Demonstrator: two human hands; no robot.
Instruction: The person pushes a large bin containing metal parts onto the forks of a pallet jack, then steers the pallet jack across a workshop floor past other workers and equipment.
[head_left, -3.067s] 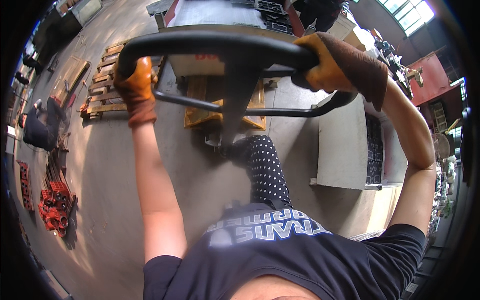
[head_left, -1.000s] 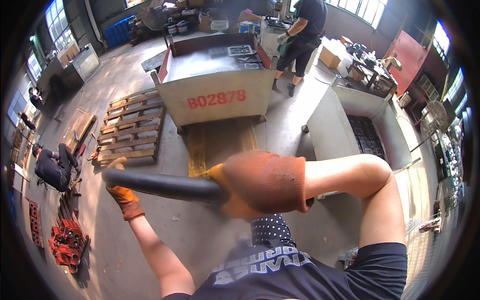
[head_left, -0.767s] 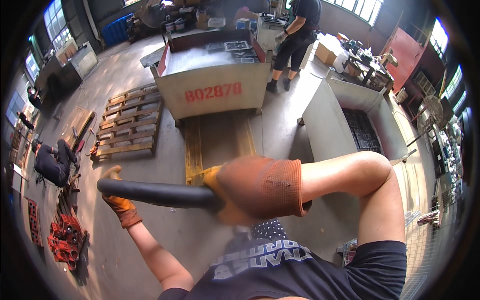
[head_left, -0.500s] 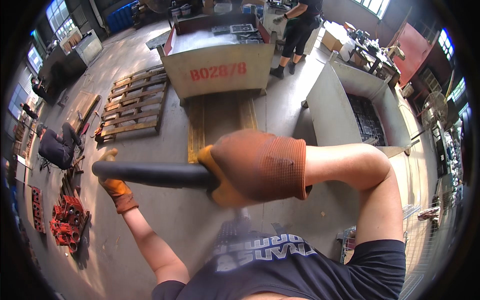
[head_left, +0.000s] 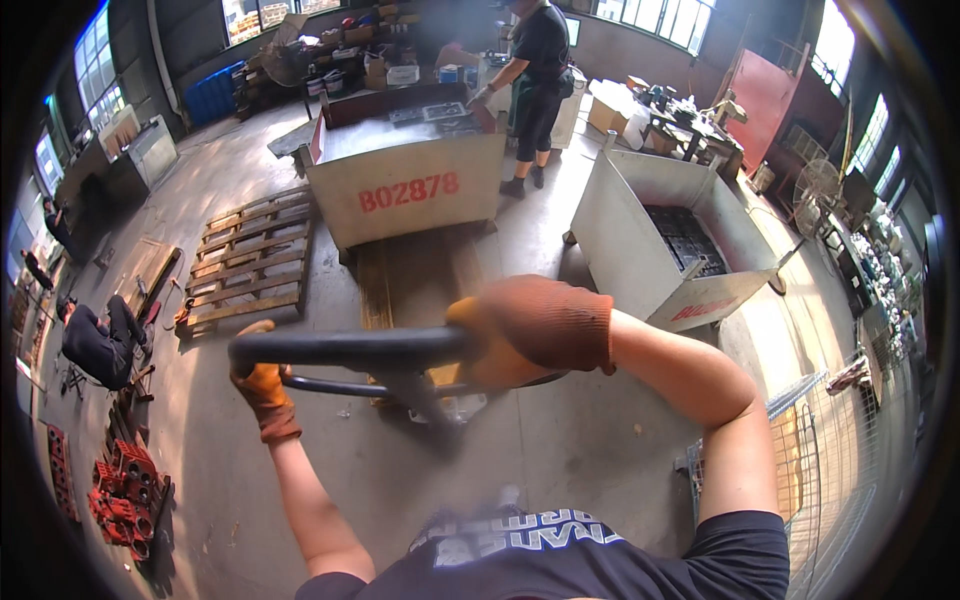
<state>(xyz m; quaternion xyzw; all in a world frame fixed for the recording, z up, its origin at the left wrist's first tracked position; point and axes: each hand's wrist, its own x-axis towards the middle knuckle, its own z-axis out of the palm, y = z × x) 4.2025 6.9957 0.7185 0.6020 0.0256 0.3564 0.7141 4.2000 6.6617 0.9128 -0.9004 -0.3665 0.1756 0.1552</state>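
A black looped pallet jack handle (head_left: pixel 350 348) is in front of me, its near bar lying sideways. My left hand (head_left: pixel 262 390), in an orange work glove, is closed round the loop's left end. My right hand (head_left: pixel 545 325), in a matching glove, is closed on the right part and hides that end. Beyond it, yellow pallet jack forks (head_left: pixel 376 295) run under a large off-white metal bin (head_left: pixel 420 195) with red stencilled marks. Dark flat metal parts (head_left: pixel 443 112) lie inside the bin.
To the left are a wooden pallet (head_left: pixel 250 262), a seated person (head_left: pixel 95 345) and red engine blocks (head_left: pixel 128 495). A second metal bin (head_left: pixel 625 235) stands right, a wire cage (head_left: pixel 830 460) nearer me. A co-worker (head_left: pixel 540 85) stands behind the first bin, one hand at its edge.
The handle's lower bar and stem now show below the near bar. Both hands appear slightly farther right. The bins have shifted left and up in view; the co-worker now reaches to the bin.
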